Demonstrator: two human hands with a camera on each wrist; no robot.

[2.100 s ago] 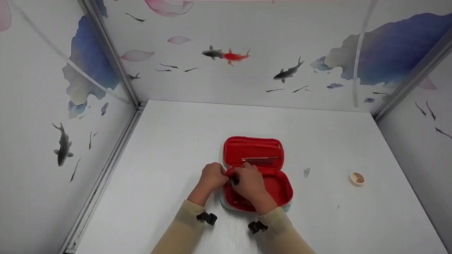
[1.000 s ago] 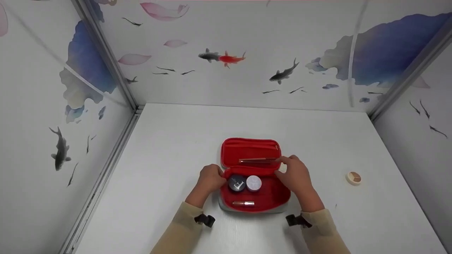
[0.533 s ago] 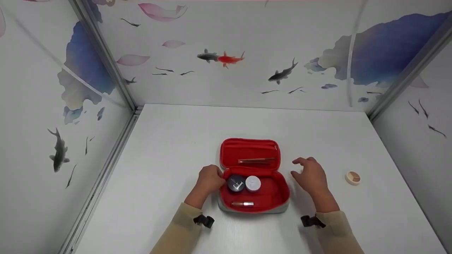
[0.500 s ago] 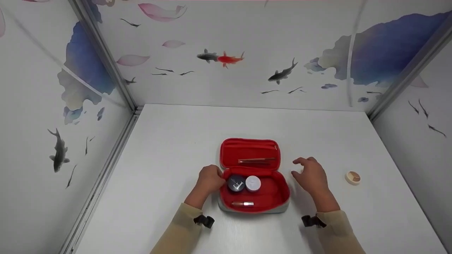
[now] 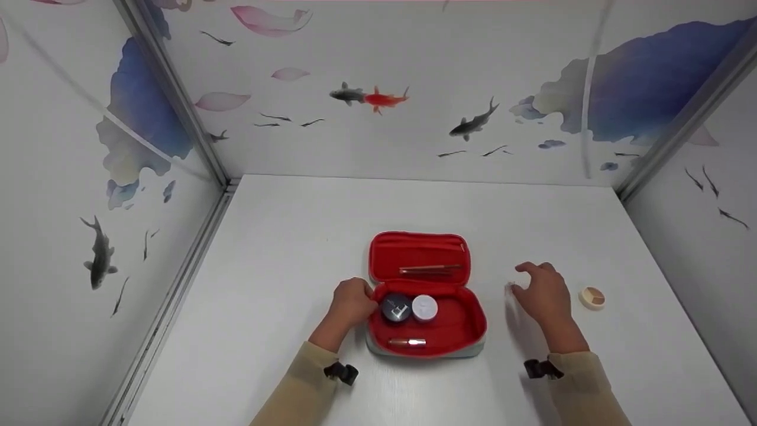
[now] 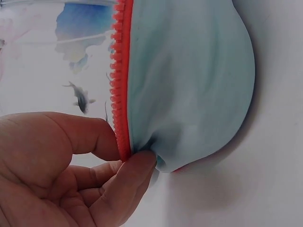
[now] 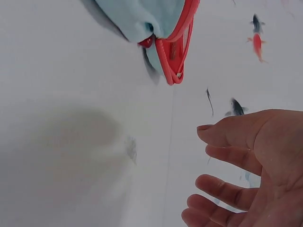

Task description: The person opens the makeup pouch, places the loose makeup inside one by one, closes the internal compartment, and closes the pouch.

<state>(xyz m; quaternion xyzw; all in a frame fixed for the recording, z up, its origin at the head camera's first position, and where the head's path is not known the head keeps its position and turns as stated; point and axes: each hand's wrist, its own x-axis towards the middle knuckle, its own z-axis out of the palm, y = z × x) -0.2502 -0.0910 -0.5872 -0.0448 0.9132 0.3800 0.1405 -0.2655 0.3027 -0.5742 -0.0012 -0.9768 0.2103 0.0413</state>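
A pouch [image 5: 482, 325], red inside and pale blue-green outside, lies unzipped with its lid laid back. Inside are a dark round jar [image 5: 396, 307], a white round jar [image 5: 424, 307] and a small tube with a silvery part [image 5: 408, 342]; thin brushes [image 5: 430, 269] are in the lid. The left hand [image 5: 350, 305] pinches the pouch's left edge; in the left wrist view the left hand [image 6: 71, 165] has thumb and finger on the fabric by the red zipper [image 6: 122, 80]. Right of the pouch, the right hand [image 5: 544, 296] is held above the table, fingers apart and empty, as the right hand [image 7: 251, 170] also shows.
A small round palette [image 5: 592, 299] with tan sections lies on the white table [image 5: 307, 225], just right of the right hand. Walls printed with fish and petals [image 5: 414, 47] stand behind and at both sides. A faint grey mark [image 7: 131, 149] shows on the table.
The right hand has come out of the pouch and moved right, toward the palette. Both jars, earlier covered by that hand, are visible. The left hand has stayed at the pouch's edge.
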